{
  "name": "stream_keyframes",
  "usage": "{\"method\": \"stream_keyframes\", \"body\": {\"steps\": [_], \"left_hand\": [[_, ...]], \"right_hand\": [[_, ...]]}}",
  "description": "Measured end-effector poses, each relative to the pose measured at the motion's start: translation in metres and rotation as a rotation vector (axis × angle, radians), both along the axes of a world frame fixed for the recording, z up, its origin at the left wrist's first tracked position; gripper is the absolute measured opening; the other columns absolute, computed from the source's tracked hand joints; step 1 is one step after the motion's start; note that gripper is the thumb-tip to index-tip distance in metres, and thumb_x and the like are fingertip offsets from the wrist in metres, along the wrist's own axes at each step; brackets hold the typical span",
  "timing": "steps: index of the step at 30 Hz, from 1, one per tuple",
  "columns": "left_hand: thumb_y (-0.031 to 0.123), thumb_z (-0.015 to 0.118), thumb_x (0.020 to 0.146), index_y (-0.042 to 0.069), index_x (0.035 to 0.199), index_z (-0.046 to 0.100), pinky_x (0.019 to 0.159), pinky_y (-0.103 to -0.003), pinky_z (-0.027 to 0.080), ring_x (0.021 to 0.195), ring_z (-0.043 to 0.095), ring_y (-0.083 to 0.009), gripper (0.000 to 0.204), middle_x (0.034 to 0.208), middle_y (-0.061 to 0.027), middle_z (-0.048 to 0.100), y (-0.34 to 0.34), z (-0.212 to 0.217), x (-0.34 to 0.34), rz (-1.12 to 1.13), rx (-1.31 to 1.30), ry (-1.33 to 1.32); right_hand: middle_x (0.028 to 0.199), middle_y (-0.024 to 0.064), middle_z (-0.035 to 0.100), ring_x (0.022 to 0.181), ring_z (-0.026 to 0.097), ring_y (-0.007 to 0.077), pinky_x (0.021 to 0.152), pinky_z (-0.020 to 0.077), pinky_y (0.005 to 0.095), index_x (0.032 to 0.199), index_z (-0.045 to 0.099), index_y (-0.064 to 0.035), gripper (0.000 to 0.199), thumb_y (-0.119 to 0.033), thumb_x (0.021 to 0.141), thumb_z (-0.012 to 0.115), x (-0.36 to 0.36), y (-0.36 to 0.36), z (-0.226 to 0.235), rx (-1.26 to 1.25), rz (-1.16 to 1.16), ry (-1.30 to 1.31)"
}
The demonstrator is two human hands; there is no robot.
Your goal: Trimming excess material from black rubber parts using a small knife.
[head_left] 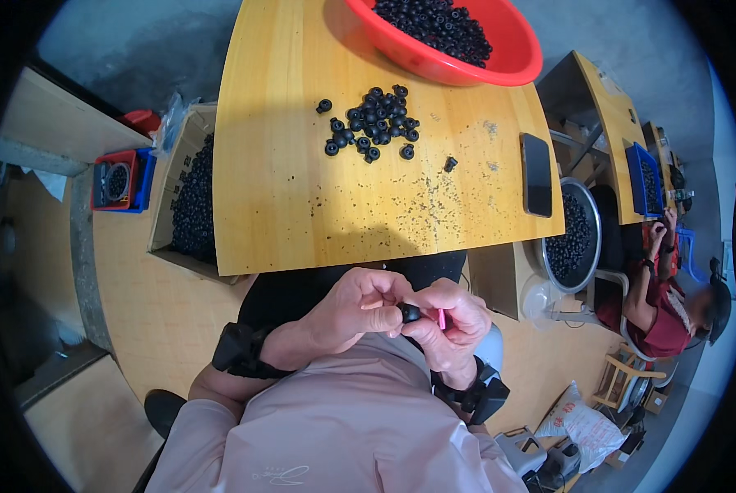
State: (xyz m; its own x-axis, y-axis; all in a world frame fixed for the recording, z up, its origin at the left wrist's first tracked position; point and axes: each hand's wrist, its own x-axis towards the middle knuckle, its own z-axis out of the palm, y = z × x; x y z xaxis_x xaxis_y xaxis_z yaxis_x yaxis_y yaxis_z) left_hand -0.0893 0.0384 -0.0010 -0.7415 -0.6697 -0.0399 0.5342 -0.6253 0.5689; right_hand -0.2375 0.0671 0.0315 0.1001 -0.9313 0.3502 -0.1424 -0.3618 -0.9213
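My left hand [358,306] is closed, pinching a small round black part [410,312] just in front of my body, below the table's near edge. Close against it, my right hand [454,333] is curled around a thin pink tool [442,318]; its working end is hidden by the fingers. The right thumb also lies by the black part. On the wooden table [286,164] ahead, a loose pile of similar black parts [376,119] sits near the middle. One single black part [450,164] lies to its right, among scattered dark crumbs [425,201].
A red basin [516,57] of black parts stands at the table's far edge. A dark phone [536,175] lies at the right edge. Left of the table is a carton [164,209] of black parts; to the right, a metal bowl [591,209]. Another person [659,316] sits far right.
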Motion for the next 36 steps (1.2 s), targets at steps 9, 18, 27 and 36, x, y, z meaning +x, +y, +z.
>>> {"method": "stream_keyframes", "body": {"steps": [9,18,27,36], "left_hand": [[0.022,0.064,0.079,-0.001,0.087,0.054,0.062,-0.023,0.036,0.067,0.046,-0.0099,0.026,0.076,-0.0044,0.052,0.005,-0.002,-0.006,-0.002,0.147,0.081],[0.02,0.062,0.08,-0.003,0.087,0.052,0.06,-0.024,0.037,0.066,0.048,-0.0117,0.027,0.074,-0.0064,0.052,0.006,0.005,-0.005,-0.033,0.125,0.073],[0.014,0.059,0.081,-0.001,0.085,0.054,0.061,-0.025,0.037,0.062,0.047,-0.0109,0.016,0.066,-0.0032,0.05,0.006,0.004,-0.01,-0.017,0.242,0.199],[0.025,0.06,0.081,-0.001,0.082,0.053,0.06,-0.025,0.038,0.066,0.049,-0.0126,0.027,0.075,-0.006,0.052,0.01,-0.001,-0.012,0.045,0.189,0.05]], "right_hand": [[0.062,0.0034,0.052,0.049,0.044,0.0092,0.045,0.0329,0.0211,0.083,0.06,0.0013,0.026,-0.005,0.064,0.076,-0.006,0.005,-0.005,0.101,-0.01,-0.105],[0.061,0.0033,0.052,0.051,0.048,0.0071,0.045,0.0333,0.0203,0.08,0.062,0.0043,0.015,-0.001,0.069,0.07,-0.007,0.002,0.003,0.283,0.073,-0.337],[0.072,0.0022,0.05,0.065,0.045,0.0085,0.054,0.035,0.0213,0.106,0.052,0.0056,0.046,-0.035,0.085,0.052,-0.013,0.017,0.004,0.256,-0.029,-0.481],[0.068,0.0087,0.06,0.05,0.051,0.0176,0.048,0.0379,0.0263,0.1,0.056,0.0024,0.027,-0.013,0.078,0.06,-0.016,0.017,0.006,-0.067,-0.077,0.181]]}}
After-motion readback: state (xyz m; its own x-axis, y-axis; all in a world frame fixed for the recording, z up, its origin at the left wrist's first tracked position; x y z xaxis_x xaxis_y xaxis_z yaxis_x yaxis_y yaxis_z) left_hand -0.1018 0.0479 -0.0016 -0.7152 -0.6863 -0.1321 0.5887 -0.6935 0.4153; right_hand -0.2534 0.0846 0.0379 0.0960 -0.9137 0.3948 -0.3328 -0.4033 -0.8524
